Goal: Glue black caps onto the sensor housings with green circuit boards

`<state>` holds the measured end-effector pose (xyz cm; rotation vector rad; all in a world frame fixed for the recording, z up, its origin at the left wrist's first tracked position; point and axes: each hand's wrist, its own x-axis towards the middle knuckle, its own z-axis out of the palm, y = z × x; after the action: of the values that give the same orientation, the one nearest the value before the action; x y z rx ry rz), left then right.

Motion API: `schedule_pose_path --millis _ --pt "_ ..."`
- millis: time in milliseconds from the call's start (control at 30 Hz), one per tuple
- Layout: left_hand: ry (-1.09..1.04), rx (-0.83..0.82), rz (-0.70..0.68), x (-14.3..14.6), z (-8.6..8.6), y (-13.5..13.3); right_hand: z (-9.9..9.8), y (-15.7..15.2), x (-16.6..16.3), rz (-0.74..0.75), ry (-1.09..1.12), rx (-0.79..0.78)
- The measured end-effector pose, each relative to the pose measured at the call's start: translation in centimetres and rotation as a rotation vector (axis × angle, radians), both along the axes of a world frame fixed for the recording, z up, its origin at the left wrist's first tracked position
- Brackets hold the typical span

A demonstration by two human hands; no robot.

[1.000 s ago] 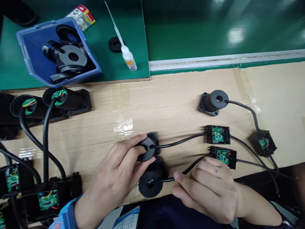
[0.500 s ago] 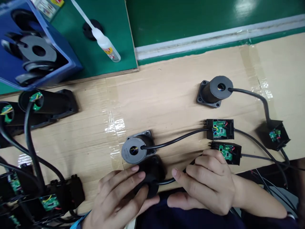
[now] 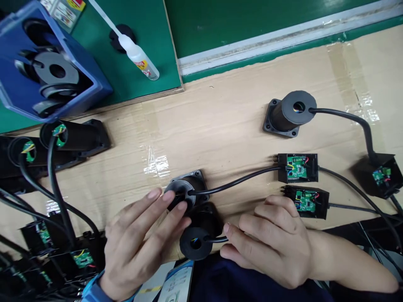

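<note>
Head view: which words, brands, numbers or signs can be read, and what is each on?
Bottle: "2" at the end of the red print; the rest is too blurred.
Box: print too small to read.
Card: print too blurred to read.
I can read nothing else.

At the far left, a blue open-topped plastic bin (image 3: 94,79) rests on a flat green board (image 3: 151,21), with a white, red and yellow printed box (image 3: 64,14) just beside it. To their right is a white plastic bottle (image 3: 138,56) with a long thin nozzle. A long white strip (image 3: 252,50) runs beyond the tan cardboard sheet (image 3: 226,121), which bears shiny clear tape (image 3: 155,161).
</note>
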<state>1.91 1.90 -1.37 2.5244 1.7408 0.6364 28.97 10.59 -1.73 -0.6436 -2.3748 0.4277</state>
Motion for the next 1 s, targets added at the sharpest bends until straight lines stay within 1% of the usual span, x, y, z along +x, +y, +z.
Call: schedule_pose_path --millis 67,133,233,367,467,567,700,767,833,900,1000 --pt "0.032 -0.032 -0.037 -0.3 -0.1 0.7 -0.1 -0.1 -0.1 -0.004 -0.007 -0.012" --pt "0.01 -0.032 -0.058 -0.3 -0.5 1.0 -0.3 -0.1 -0.1 -0.014 -0.009 -0.01" --pt "-0.017 0.002 -0.072 -0.1 -1.0 0.6 -0.3 0.2 0.0 -0.015 0.001 0.008" --pt "-0.023 0.002 -0.088 -0.2 -1.5 0.2 -0.1 0.4 0.3 0.006 0.039 0.003" --pt "-0.067 -0.038 -0.1 -0.5 -1.7 0.1 0.0 0.3 0.5 -0.025 0.034 0.008" --pt "-0.16 -0.11 -0.085 -0.4 -1.9 -0.2 0.3 0.4 1.1 -0.073 -0.027 0.007" --pt "-0.225 -0.253 -0.011 0.7 -2.6 -1.5 0.8 1.5 3.0 -0.073 -0.174 -0.011" --pt "-0.229 -0.266 0.009 1.1 -3.3 -2.0 1.1 2.2 4.4 -0.076 -0.299 -0.034" --pt "-0.231 -0.226 0.004 1.2 -4.1 -2.0 1.3 2.6 5.9 -0.102 -0.425 -0.064" --pt "-0.233 -0.189 -0.041 0.8 -4.9 -1.2 1.0 2.5 7.1 -0.143 -0.482 -0.075" --pt "-0.232 -0.167 -0.147 0.2 -5.3 1.2 -0.1 1.9 8.6 -0.226 -0.442 -0.06"
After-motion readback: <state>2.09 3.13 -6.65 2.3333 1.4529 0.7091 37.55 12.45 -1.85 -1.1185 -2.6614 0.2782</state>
